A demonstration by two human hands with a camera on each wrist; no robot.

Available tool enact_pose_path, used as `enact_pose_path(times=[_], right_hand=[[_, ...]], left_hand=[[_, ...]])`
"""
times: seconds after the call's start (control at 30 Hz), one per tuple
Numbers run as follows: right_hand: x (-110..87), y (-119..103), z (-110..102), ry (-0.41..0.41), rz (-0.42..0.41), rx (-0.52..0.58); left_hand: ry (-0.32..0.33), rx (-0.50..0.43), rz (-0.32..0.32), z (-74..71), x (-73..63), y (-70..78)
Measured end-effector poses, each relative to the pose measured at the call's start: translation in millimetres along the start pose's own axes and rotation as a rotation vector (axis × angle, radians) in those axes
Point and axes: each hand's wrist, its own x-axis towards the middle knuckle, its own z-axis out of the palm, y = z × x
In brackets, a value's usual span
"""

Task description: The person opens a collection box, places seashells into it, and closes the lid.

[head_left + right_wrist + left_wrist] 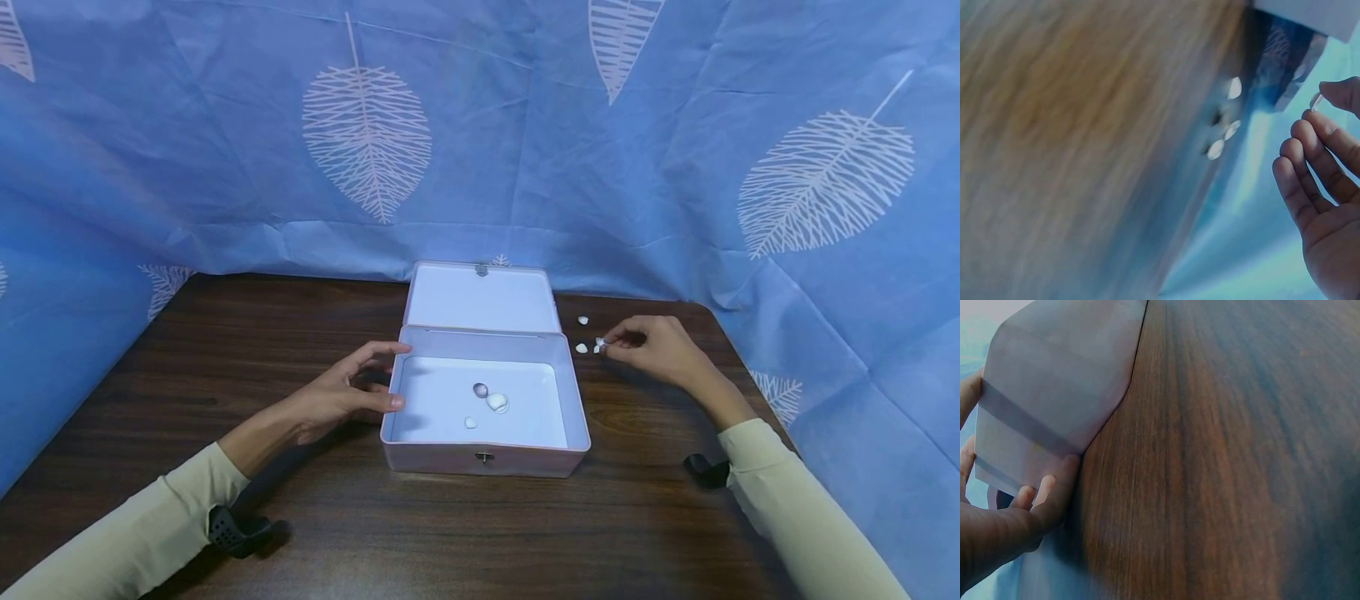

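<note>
A pale metal box (pixel 442 458) stands on the table with its lid (pixel 480 296) tipped back. On its white floor lie a purplish-grey shell (pixel 480 389), larger white shells (pixel 497 402) that seem to overlap, and a small white shell (pixel 470 422). My left hand (pixel 347 392) rests against the box's left side, thumb and fingers spread along it. Right of the box, my right hand (pixel 660 350) pinches a small white shell (pixel 1315 101) between thumb and forefinger. Several white shells (pixel 582 320) lie on the table beside that hand.
The dark wooden table (pixel 480 533) reaches its right edge a little beyond my right hand. Behind it hangs a blue curtain (pixel 525 150) with white leaf prints. A black wrist strap (pixel 236 533) is on the left sleeve, another (pixel 707 472) on the right.
</note>
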Motion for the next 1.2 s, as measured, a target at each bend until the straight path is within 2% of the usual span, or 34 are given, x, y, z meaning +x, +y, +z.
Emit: enact_pose_path(times=[0.5,1.2], right_hand=[[8.0,-51.7,-1.2,0.051,-0.129,0.073],[26.3,-102.8,29.1,-0.079,-0.232,0.117]], left_hand=[[-0.011,0.003,0.015,-1.1,-0.1,-0.6],[-0.008,0.012,0.019,-0.3,-1.1,0.2]])
